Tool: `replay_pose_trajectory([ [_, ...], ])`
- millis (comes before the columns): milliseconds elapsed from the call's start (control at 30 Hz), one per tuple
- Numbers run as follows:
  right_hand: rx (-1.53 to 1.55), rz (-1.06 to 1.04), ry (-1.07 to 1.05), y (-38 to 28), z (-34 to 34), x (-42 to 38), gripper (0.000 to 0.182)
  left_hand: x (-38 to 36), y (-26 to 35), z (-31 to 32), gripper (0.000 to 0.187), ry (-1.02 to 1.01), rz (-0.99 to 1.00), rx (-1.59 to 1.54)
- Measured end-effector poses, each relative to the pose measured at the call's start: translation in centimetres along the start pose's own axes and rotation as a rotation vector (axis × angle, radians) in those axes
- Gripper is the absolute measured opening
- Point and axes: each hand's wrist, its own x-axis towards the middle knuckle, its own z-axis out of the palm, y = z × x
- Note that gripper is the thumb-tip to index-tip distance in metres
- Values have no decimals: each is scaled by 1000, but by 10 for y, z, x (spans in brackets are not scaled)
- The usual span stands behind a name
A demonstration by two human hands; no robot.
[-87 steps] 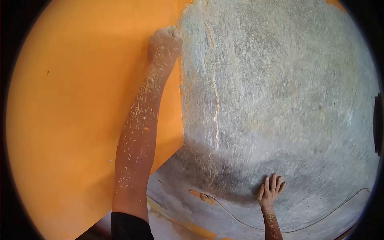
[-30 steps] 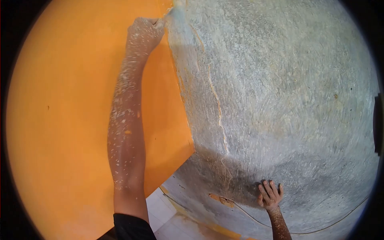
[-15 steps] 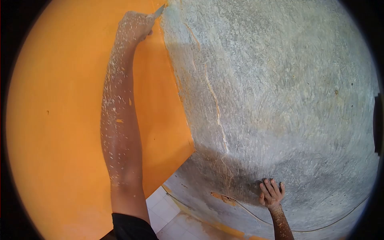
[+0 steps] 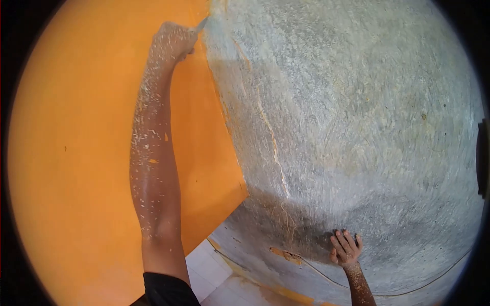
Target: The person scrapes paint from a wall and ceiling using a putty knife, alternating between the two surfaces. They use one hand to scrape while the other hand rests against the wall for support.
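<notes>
High up, my left hand [image 4: 173,42] is closed around a scraper [image 4: 202,24], whose thin grey blade reaches the edge where the orange wall [image 4: 87,168] meets the bare grey wall [image 4: 347,117]. The handle is hidden inside my fist. Pale chips and dust cover my left forearm, with a few orange flakes among them. Lower right, my right hand [image 4: 347,248] rests on the grey wall with its fingers spread, and holds nothing. Dust also clings to my right wrist.
A pale crack [image 4: 275,148] with orange traces runs down the grey wall. Near its foot is an orange patch [image 4: 286,255], from which a thin cable [image 4: 326,278] curves right. White floor tiles [image 4: 209,268] show below. A dark object [image 4: 482,158] is at the right edge.
My left hand and the scraper blade are slightly lower along the wall's edge. The view has shifted a little. My right hand stays against the grey wall.
</notes>
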Motion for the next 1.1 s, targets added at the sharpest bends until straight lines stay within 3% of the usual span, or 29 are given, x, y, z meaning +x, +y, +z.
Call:
replay_pose_trajectory([
  [67,-12,12,-5,-3,0,2,34,6,5,7,42,7,-170,133],
  [200,-5,9,-25,0,-1,-2,34,16,2,3,51,-5,-52,164],
  [267,-4,10,-15,-3,0,0,34,40,-34,21,54,45,-49,218],
  [367,10,-2,-27,4,-3,-2,34,-5,13,-6,54,-33,-91,124],
  [500,1,-2,-30,2,-1,-3,33,15,-7,5,48,-26,-21,287],
  [567,26,7,-16,4,-1,-3,33,7,9,-2,53,21,-35,133],
  [667,23,20,-15,2,0,-3,33,10,13,-1,62,91,-60,142],
  [767,24,15,-5,2,-1,-3,33,2,25,-5,69,7,-60,231],
  [967,27,11,-11,2,-6,-1,32,19,14,-1,65,-4,-123,195],
  [1100,6,13,29,1,0,3,32,13,0,0,58,-17,18,-10],
])
